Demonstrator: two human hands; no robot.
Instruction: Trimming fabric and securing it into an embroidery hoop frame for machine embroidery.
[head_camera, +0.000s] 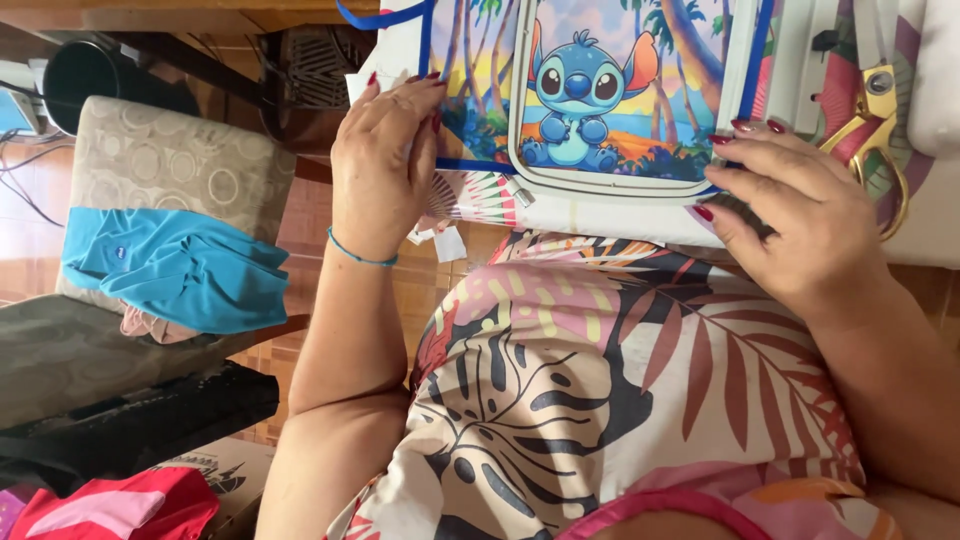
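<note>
A printed fabric panel (590, 90) with a blue cartoon creature and palm trees lies on a white work surface (940, 215); it has blue trim and a white zipper around the picture. My left hand (385, 165) presses on the panel's left edge, fingers bent over the blue trim. My right hand (795, 215) rests on the panel's right lower corner, fingertips pinching the edge. Both hands have red-painted nails; a thin blue bracelet (360, 255) circles my left wrist.
Gold-handled scissors (880, 130) lie to the right of the panel. A chair (170, 160) at left holds turquoise cloth (180, 265). Dark fabric (130, 420) and red cloth (120, 505) lie lower left. My leaf-patterned garment (620, 400) fills the foreground.
</note>
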